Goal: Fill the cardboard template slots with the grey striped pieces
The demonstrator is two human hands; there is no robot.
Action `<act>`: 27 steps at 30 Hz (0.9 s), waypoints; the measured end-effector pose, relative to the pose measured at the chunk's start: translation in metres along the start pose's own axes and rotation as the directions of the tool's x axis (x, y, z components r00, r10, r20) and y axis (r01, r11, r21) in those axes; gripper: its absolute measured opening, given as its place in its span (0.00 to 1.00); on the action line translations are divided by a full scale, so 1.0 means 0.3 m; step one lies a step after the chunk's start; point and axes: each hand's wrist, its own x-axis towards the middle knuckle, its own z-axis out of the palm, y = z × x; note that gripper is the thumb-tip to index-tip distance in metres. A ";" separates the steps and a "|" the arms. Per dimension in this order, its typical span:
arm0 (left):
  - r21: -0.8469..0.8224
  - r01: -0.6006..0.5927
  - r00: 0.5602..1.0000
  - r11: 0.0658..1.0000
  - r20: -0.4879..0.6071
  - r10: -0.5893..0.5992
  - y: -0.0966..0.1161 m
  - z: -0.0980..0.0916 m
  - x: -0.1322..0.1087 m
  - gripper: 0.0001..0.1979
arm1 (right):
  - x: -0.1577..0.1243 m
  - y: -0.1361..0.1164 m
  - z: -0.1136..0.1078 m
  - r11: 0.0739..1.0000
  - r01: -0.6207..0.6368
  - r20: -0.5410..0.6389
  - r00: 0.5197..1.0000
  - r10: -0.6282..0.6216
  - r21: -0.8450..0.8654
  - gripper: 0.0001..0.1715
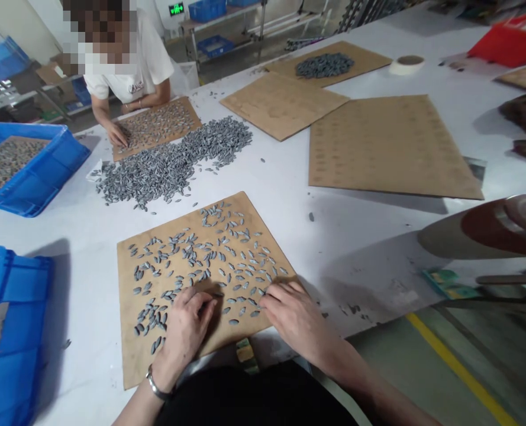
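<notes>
A brown cardboard sheet [132,361] lies before me, strewn with small grey leaf-shaped pieces [234,322]. On its right part the pieces sit in loose slanting rows; on its left they lie in scattered clusters. My left hand [187,322], a metal band at its wrist, is over the sheet's lower middle with thumb and fingers pinched together. Whatever is between them is hidden. At the right edge of the sheet is my right hand [291,310], its fingers bent down and closed near a grey piece; its fingertips are partly hidden.
Beyond the sheet a large heap of grey pieces [156,171] spreads across the white table. A co-worker's hand [117,135] touches another covered sheet [185,115]. Blue crates [18,331] stand left. Cardboard sheets [382,142], a tape roll [407,64] and a cup-like container [484,228] are right.
</notes>
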 end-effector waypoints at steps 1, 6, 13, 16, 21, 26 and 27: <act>-0.008 -0.001 1.000 1.000 -0.001 0.001 0.005 0.004 0.002 0.11 | 0.000 -0.002 0.001 1.000 0.005 0.003 1.000 -0.005 -0.001 0.13; -0.033 -0.027 1.000 0.999 -0.001 0.027 0.030 0.024 0.012 0.13 | 0.010 -0.009 -0.013 1.000 -0.003 0.036 0.999 0.003 0.009 0.13; -0.014 -0.013 1.000 1.000 -0.003 0.013 -0.023 0.004 0.030 0.12 | 0.034 0.139 -0.090 0.994 -0.109 -0.074 0.991 0.109 0.004 0.13; 0.003 -0.007 0.999 1.000 -0.039 0.007 -0.052 -0.022 0.053 0.11 | 0.059 0.214 -0.111 0.984 -0.151 -0.102 0.985 0.142 -0.097 0.12; 0.031 0.030 0.996 0.999 -0.082 -0.028 -0.078 -0.066 0.081 0.13 | 0.128 0.247 -0.117 0.976 -0.167 -0.019 0.986 0.166 -0.139 0.10; 0.044 0.083 0.993 0.996 -0.088 -0.079 -0.098 -0.091 0.069 0.15 | 0.211 0.238 -0.097 0.984 -0.124 0.000 0.992 0.125 -0.130 0.10; 0.048 0.087 0.993 0.995 -0.087 -0.082 -0.101 -0.092 0.064 0.15 | 0.229 0.236 -0.095 0.980 -0.133 0.002 0.991 0.135 -0.144 0.10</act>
